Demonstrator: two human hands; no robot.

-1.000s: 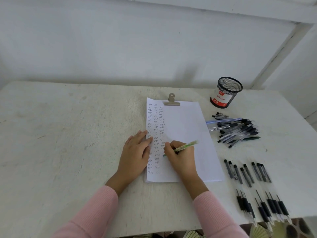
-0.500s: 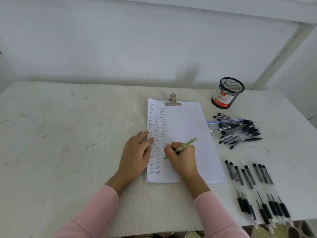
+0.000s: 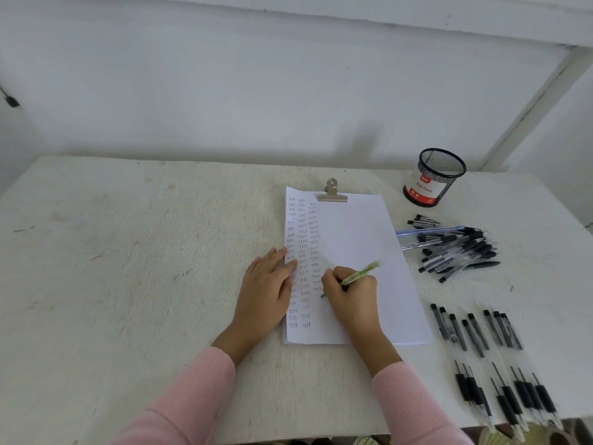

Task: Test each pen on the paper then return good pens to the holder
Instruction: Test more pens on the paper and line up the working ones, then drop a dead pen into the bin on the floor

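My right hand (image 3: 353,297) grips a green pen (image 3: 361,273) with its tip down on the white paper (image 3: 359,239), beside the third column of small written marks. My left hand (image 3: 266,290) lies flat with straight fingers on the paper's left edge. A metal clip (image 3: 332,192) holds the sheets at the top. The black mesh pen holder (image 3: 434,178) stands at the back right and looks empty. A loose pile of pens (image 3: 455,248) lies below the holder.
Several capless black pens (image 3: 513,399) and their caps (image 3: 475,329) lie in rows near the table's front right edge. The white table (image 3: 128,268) meets a white wall behind. A slanted white beam (image 3: 532,104) rises at the far right.
The right hand and green pen have shifted slightly down the paper while writing. The left hand has stayed in place.
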